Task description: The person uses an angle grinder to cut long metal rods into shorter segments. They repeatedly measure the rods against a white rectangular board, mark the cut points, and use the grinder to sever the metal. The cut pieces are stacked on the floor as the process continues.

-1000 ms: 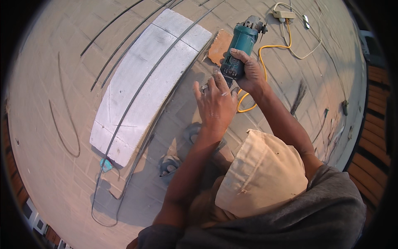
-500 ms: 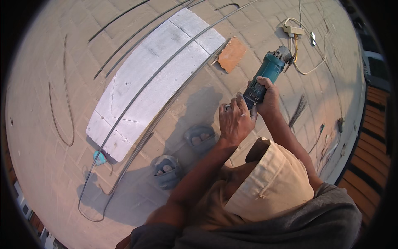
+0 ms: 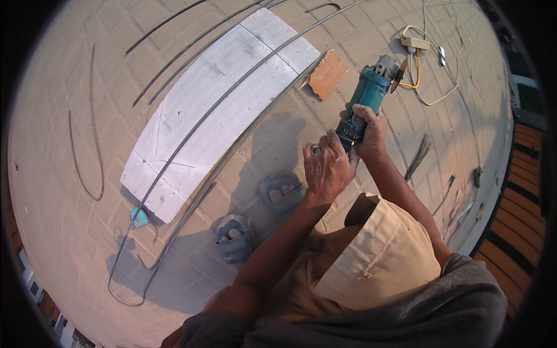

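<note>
A teal angle grinder (image 3: 374,87) is held at a slant right of centre, its disc end pointing up and away from me. My right hand (image 3: 371,133) grips its body, thumb over the casing. My left hand (image 3: 329,168) has its fingers bent against the dark rear end of the tool, just below the other hand; what lies under the fingertips is partly hidden. Just beyond, an orange-brown flat piece (image 3: 328,72) lies on the paving. A long white slab (image 3: 232,69) with cut lines lies to the left, crossed by a thin metal rod (image 3: 191,136).
More bent rods (image 3: 102,180) lie around the slab, with a turquoise object (image 3: 139,217) by its near end. A power strip (image 3: 415,43) with cords lies at the upper right, a wire bundle (image 3: 418,156) below it. My sandalled feet (image 3: 235,240) stand between slab and hands.
The grinder and both hands have moved right and lower in the view, mostly during the first half-second. The slab appears slightly higher, and more of both sandals shows.
</note>
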The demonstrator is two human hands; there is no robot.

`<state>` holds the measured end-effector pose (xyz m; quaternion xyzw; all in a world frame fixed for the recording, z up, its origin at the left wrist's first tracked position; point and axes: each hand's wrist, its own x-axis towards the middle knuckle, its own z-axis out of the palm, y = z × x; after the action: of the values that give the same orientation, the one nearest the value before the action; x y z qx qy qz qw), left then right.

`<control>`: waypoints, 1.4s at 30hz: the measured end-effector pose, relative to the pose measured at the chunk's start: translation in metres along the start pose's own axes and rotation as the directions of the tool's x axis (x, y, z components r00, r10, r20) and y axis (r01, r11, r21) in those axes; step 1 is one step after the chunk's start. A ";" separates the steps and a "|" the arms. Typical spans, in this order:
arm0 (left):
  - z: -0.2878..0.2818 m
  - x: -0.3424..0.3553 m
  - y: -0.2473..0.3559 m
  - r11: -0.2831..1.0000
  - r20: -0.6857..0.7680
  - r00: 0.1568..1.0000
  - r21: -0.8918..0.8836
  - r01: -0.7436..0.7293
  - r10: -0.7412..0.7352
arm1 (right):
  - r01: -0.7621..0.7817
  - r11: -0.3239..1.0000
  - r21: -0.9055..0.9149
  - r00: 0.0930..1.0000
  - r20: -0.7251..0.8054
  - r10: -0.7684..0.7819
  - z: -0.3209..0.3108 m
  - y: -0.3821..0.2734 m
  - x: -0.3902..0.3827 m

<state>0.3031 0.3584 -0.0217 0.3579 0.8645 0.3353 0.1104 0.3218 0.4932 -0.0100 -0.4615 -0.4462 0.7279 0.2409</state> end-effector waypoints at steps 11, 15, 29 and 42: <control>-0.004 0.000 -0.002 0.996 0.015 0.996 0.003 0.087 -0.087 | 0.032 0.990 -0.138 0.999 0.038 -0.027 0.013 0.006 0.003; 0.001 0.001 -0.006 0.994 -0.001 0.995 -0.015 0.104 -0.104 | 0.030 0.981 -0.193 0.997 0.074 -0.016 0.015 0.004 0.009; -0.003 0.013 -0.014 0.977 0.024 0.977 0.023 0.211 -0.212 | 0.087 0.950 -0.300 0.996 0.019 -0.085 0.036 0.019 0.027; -0.170 0.048 -0.107 0.904 0.308 0.859 0.007 0.428 -0.409 | 0.015 0.965 -0.262 0.745 0.647 0.164 0.039 -0.017 0.031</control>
<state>0.1373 0.2507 0.0378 0.2050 0.8835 0.2711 0.3224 0.2721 0.5086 -0.0030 -0.2171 -0.5718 0.7908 -0.0230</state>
